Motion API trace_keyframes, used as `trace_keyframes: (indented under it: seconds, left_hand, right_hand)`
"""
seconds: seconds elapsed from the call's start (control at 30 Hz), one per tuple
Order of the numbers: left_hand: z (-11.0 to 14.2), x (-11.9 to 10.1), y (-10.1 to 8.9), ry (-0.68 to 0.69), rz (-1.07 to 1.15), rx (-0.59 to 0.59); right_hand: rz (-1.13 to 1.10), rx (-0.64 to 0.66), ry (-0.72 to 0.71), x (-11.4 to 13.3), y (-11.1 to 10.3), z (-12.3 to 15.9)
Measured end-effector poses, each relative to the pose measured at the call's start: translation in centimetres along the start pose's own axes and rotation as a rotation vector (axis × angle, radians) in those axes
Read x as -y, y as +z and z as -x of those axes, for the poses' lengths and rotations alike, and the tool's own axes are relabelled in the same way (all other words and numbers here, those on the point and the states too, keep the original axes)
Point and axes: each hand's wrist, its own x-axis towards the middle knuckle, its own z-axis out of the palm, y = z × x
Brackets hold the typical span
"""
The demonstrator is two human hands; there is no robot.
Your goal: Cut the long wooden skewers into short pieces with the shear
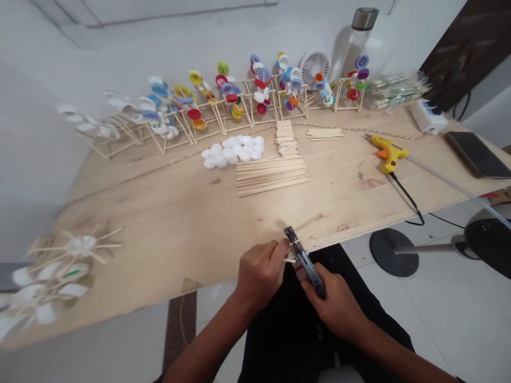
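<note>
Over the table's front edge, my left hand [261,272] is closed with its fingers pinched on a thin wooden stick [289,260]. Its short end sticks out past the fingertips. My right hand [337,300] is wrapped around a grey metal hand tool [306,261] with a dark head, much like a plier or cutter; its exact kind is unclear. The tool's head touches or nearly touches a stick beside my left fingertips. Further in on the table lie a bundle of long wooden sticks [271,176], a stack of shorter sticks [286,139] and a pile of white bottle caps [233,151].
Stick frames with colourful cap wheels [229,90] line the wall. At right are a yellow glue gun [389,153], a phone [479,154], a power strip [429,117] and bagged sticks [399,90]. White-cap wheels [82,244] lie at left. A black round-based stand [394,252] is on the floor.
</note>
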Motion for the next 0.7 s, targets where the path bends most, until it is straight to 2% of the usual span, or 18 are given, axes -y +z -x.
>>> trace_keyframes:
  seconds: [0.4,0.7]
  left_hand:
    - [0.6,0.8,1.5,0.071,-0.046,-0.077]
    - [0.5,0.6,1.4,0.108,-0.031,-0.103]
  right_hand:
    - [0.074,0.002,-0.018,-0.8,0.5,-0.7]
    - [0.016,-0.055,-0.057,-1.2,1.6,-1.0]
